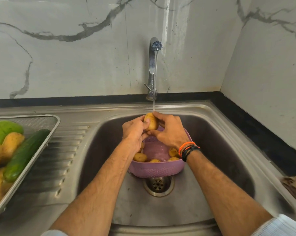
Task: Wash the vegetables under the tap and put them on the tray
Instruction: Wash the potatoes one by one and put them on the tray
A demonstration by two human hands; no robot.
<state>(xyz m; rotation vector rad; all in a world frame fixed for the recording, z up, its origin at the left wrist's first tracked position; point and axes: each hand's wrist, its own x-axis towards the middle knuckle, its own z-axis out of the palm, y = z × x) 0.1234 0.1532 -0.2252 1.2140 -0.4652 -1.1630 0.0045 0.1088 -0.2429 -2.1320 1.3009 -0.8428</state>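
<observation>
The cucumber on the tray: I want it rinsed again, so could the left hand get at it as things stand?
Probably not yet: the left hand grips the potato under the tap. Once freed, the cucumber lies uncovered on the tray.

steel sink (pixel 217 126), pink colander (pixel 156 169), mesh tray (pixel 49 132)

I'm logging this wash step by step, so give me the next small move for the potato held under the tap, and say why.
Probably turn the yellow-brown potato in the thin water stream to rinse its other faces. Both the left hand and right hand grip it above the perforated purple plastic colander, and water lands only on its top end. Then it could go to the steel mesh tray.
</observation>
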